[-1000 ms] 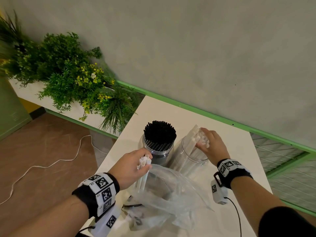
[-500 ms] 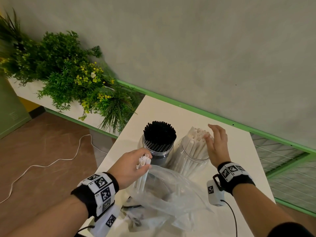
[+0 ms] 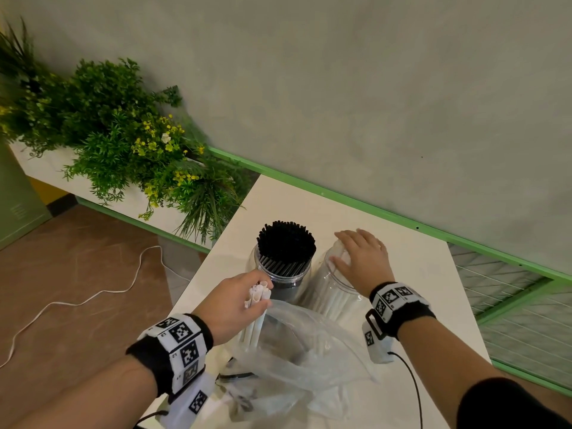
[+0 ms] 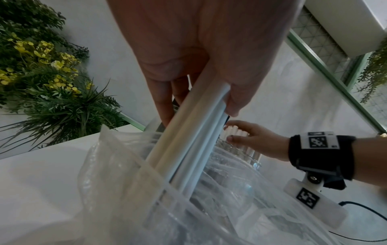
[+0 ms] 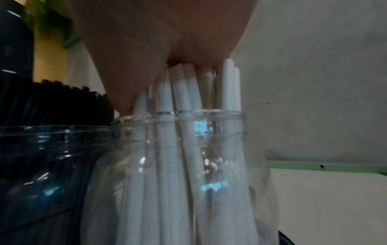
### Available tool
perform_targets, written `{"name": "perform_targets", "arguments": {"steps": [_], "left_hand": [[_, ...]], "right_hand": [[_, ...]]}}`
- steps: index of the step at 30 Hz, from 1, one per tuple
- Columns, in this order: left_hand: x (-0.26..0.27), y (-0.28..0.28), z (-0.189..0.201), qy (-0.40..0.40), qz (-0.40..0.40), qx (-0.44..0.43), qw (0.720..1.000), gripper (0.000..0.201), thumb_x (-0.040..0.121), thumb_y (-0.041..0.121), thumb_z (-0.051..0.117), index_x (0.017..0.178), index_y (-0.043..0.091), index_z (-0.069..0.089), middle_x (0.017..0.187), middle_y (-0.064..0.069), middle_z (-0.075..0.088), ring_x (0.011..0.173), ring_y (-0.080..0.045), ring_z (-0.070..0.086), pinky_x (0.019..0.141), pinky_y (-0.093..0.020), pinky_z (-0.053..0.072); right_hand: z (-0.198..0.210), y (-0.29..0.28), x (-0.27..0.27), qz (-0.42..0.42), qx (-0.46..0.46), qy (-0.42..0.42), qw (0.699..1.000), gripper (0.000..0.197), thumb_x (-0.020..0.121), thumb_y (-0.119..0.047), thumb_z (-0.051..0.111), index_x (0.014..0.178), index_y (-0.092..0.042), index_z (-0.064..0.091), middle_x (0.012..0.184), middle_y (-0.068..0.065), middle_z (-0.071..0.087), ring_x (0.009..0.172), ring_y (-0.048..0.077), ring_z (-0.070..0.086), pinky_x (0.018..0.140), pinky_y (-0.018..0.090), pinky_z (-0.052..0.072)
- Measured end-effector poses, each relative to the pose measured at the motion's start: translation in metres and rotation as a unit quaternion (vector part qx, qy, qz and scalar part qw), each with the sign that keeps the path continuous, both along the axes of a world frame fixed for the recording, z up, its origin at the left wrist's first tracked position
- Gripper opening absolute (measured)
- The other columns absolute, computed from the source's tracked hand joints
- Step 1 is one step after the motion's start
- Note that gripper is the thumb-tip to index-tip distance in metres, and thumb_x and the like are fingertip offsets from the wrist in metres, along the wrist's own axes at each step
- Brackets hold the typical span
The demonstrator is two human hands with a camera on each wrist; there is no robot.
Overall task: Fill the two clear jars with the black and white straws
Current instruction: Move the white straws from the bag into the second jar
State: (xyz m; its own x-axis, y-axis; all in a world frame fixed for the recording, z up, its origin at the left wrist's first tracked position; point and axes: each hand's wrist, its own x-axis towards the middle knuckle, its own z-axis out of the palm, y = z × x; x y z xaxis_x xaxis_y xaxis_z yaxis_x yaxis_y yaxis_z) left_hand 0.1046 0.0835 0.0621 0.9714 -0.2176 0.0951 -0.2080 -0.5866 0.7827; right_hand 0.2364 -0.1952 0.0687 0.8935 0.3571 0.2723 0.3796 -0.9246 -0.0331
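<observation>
While the white straws are standing in the right-hand clear jar with their tips poking above its rim, the right hand is lying flat on those tips, its fingers straight and together, holding nothing. To its left, touching or just beside it, the second clear jar is standing packed with black straws; that makes two jars. Nearer, the left hand is gripping a small bundle of white straws, about four showing, fingers curled round them, their lower ends reaching into a crumpled clear plastic bag on the white worktop. Pressing evenly and gently should be settling the standing straws without bending them. Feeding the bundle in upright, into a gap, looks wisest. Beyond the worktop's left edge, green plants are filling a planter.
</observation>
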Motion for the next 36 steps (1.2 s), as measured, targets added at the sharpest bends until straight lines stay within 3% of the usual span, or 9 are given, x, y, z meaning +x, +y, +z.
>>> {"name": "perform_targets", "arguments": {"steps": [4,9,15,17,20,23,26,31,36], "left_hand": [[-0.002,0.001,0.000,0.003,0.004,-0.005,1.000,0.019,0.087,0.030,0.061,0.102,0.036,0.052,0.091,0.017,0.059,0.076,-0.005,0.055,0.063,-0.010,0.039],[-0.002,0.002,0.000,0.006,0.006,-0.003,1.000,0.019,0.087,0.030,0.061,0.102,0.038,0.052,0.093,0.019,0.059,0.078,-0.002,0.054,0.064,-0.009,0.038],[-0.002,0.002,0.000,0.011,0.007,-0.002,1.000,0.019,0.087,0.033,0.062,0.101,0.040,0.051,0.093,0.021,0.058,0.076,-0.003,0.055,0.063,-0.009,0.038],[-0.001,0.002,0.000,0.012,0.007,0.001,1.000,0.019,0.087,0.033,0.061,0.101,0.041,0.051,0.093,0.022,0.057,0.077,-0.003,0.055,0.064,-0.009,0.038],[0.000,0.002,0.000,0.016,0.006,-0.001,1.000,0.020,0.087,0.034,0.061,0.100,0.043,0.049,0.094,0.022,0.057,0.078,-0.004,0.056,0.065,-0.010,0.038],[0.000,0.002,0.000,0.018,0.006,0.000,1.000,0.021,0.087,0.034,0.061,0.101,0.043,0.049,0.095,0.021,0.057,0.078,-0.004,0.056,0.066,-0.012,0.040],[0.001,0.003,0.000,0.020,0.006,-0.001,1.000,0.020,0.087,0.034,0.061,0.100,0.044,0.049,0.095,0.021,0.058,0.078,-0.004,0.056,0.068,-0.013,0.042],[0.001,0.003,-0.001,0.022,0.006,-0.002,1.000,0.019,0.087,0.034,0.061,0.099,0.043,0.049,0.093,0.021,0.057,0.078,-0.004,0.055,0.067,-0.013,0.041],[0.002,0.003,-0.001,0.028,0.009,-0.005,1.000,0.020,0.087,0.033,0.061,0.099,0.043,0.049,0.093,0.018,0.058,0.077,-0.005,0.056,0.065,-0.012,0.041]], "right_hand": [[-0.002,-0.018,0.003,0.053,0.103,-0.041,0.992,0.041,0.096,-0.020,0.053,0.136,-0.014,0.048,0.139,0.006,0.048,0.128,0.026,0.040,0.108,0.046,0.037],[-0.003,-0.033,-0.003,0.005,0.096,0.021,0.995,0.064,0.095,-0.056,0.033,0.143,-0.015,0.039,0.148,0.002,0.038,0.135,0.020,0.033,0.113,0.040,0.031],[0.011,-0.020,0.000,-0.027,0.033,-0.019,0.999,0.077,0.091,-0.067,0.022,0.149,-0.016,0.024,0.158,0.002,0.020,0.144,0.020,0.019,0.117,0.041,0.023],[0.013,-0.011,0.003,-0.041,-0.027,0.020,0.999,0.083,0.085,-0.077,0.021,0.149,-0.025,0.021,0.156,-0.001,0.025,0.145,0.022,0.018,0.116,0.044,0.024],[0.012,-0.002,0.009,-0.069,-0.061,0.046,0.995,0.074,0.081,-0.076,0.035,0.139,-0.030,0.040,0.137,-0.004,0.049,0.126,0.023,0.042,0.096,0.040,0.046],[0.010,0.000,0.011,-0.077,0.054,0.002,0.996,0.047,0.085,-0.055,0.053,0.120,-0.024,0.056,0.114,-0.004,0.057,0.108,0.022,0.047,0.077,0.033,0.046],[0.009,-0.005,0.011,-0.072,0.172,-0.034,0.982,0.045,0.083,-0.050,0.048,0.114,-0.020,0.058,0.111,-0.001,0.054,0.104,0.023,0.045,0.076,0.035,0.045],[0.009,-0.007,0.016,-0.079,0.070,0.040,0.994,0.050,0.087,-0.058,0.047,0.123,-0.025,0.056,0.120,-0.003,0.056,0.109,0.022,0.049,0.086,0.037,0.047],[0.010,-0.005,0.016,-0.073,0.118,-0.001,0.990,0.039,0.090,-0.044,0.053,0.125,-0.025,0.055,0.120,-0.002,0.058,0.110,0.023,0.052,0.084,0.037,0.048]]}}
